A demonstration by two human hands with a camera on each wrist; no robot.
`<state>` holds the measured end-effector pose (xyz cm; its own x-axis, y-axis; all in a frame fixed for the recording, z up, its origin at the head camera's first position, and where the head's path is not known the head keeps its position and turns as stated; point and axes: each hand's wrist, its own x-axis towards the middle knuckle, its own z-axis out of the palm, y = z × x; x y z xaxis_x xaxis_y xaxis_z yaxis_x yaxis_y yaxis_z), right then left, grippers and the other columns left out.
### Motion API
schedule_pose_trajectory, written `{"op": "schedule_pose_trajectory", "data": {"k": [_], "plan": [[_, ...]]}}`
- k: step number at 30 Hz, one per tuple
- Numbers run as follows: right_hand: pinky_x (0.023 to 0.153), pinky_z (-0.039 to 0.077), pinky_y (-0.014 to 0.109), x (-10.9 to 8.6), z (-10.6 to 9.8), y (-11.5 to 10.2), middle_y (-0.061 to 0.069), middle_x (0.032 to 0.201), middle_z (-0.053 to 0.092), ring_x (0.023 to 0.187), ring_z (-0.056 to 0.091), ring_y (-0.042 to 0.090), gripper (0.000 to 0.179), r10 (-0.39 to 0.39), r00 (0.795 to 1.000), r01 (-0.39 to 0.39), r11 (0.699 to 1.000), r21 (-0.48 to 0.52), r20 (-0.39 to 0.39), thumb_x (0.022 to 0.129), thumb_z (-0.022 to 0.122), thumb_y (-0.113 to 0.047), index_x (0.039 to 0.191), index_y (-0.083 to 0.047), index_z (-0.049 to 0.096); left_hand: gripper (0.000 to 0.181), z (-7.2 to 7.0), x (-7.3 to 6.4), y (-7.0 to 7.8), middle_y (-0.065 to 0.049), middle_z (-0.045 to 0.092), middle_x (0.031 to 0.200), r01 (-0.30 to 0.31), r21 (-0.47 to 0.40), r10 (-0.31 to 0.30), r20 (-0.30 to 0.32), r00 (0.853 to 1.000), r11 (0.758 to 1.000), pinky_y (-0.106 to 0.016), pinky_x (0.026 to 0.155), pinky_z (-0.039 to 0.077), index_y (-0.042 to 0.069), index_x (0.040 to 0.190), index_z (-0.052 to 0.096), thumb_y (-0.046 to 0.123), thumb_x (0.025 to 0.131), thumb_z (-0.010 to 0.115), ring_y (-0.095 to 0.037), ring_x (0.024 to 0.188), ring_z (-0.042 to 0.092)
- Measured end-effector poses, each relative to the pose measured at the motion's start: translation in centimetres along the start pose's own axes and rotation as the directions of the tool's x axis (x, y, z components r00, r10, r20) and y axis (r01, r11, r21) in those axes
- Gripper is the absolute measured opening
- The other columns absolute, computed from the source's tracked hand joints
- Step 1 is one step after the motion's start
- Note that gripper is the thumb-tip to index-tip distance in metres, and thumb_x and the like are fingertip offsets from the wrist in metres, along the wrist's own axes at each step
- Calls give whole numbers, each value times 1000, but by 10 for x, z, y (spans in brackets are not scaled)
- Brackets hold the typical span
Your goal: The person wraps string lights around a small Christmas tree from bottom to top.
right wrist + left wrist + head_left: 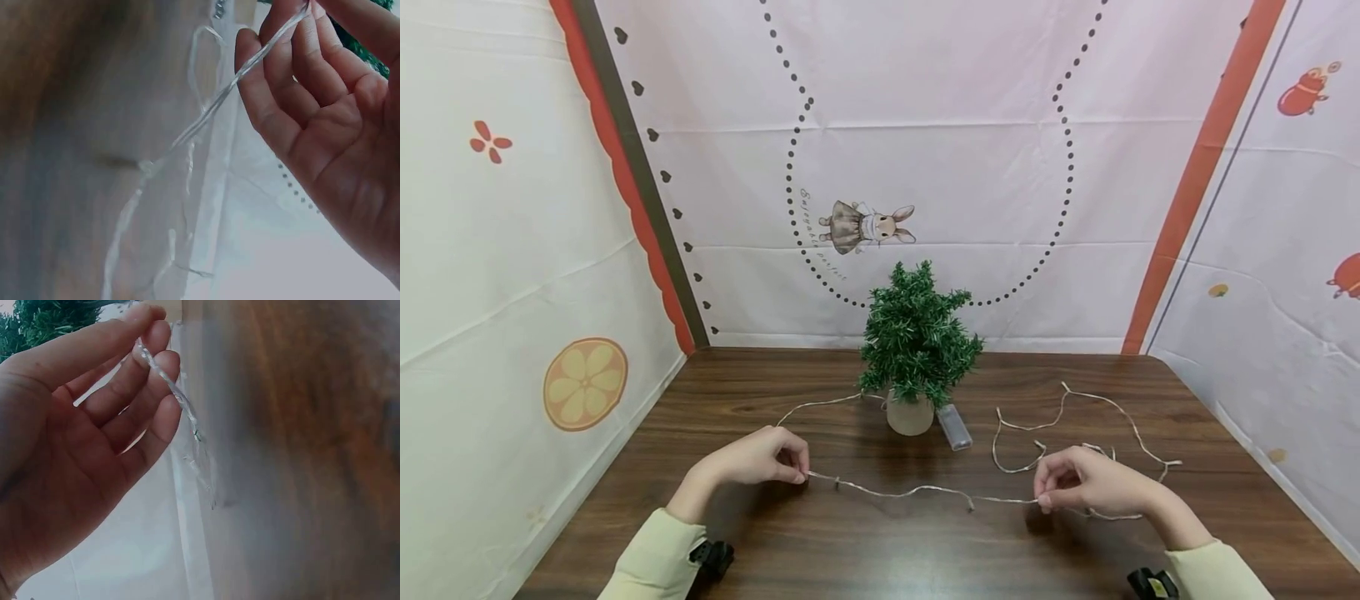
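Observation:
A thin, clear string of lights (917, 490) runs between the two hands, sagging slightly in front of a small artificial Christmas tree (917, 333) in a pale pot (910, 415). The left hand (766, 457) pinches it between thumb and fingertips at the left; in the left wrist view more of the wire (165, 378) hangs past the fingers. At the right, the right hand (1086, 481) pinches the same string, and its wire (219, 100) crosses the fingers in the right wrist view. Behind the left hand, the string goes back to the pot.
A clear battery box (955, 427) lies just right of the pot. The string's loose end (1120, 408) spreads in loops over the right side of the brown wooden table (880, 558). A printed cloth (940, 183) hangs behind and at both sides.

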<state>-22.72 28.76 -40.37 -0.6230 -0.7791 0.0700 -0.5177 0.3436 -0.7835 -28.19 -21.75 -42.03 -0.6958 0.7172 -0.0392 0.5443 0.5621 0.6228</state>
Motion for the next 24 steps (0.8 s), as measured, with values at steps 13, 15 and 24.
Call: {"op": "schedule_pose_trajectory", "data": {"k": [13,15,24], "plan": [[59,54,29,-13,-27,-5,14,76,66,70,63,7,18,-85,993,85,996,-1,-76,92,56,1,97,-11,69,5,-12,1,7,-5,69,77,-78,7,78,-148,986,997,-22,59,49,13,86,69,17,88,68,-2,67,57],[61,54,29,-15,-29,-7,11,78,66,71,64,10,17,-66,993,67,998,5,-95,93,56,0,97,-11,68,2,-14,2,9,-7,69,77,-80,3,80,-169,982,997,-22,58,48,14,86,69,15,88,68,-3,66,56],[57,53,31,-23,-42,-12,-6,80,60,67,59,6,15,-5,989,22,994,111,-147,96,49,2,99,-4,62,7,-20,6,16,-6,68,78,-64,-20,58,-219,974,998,-25,59,50,16,87,67,22,89,67,-5,67,57]]}}
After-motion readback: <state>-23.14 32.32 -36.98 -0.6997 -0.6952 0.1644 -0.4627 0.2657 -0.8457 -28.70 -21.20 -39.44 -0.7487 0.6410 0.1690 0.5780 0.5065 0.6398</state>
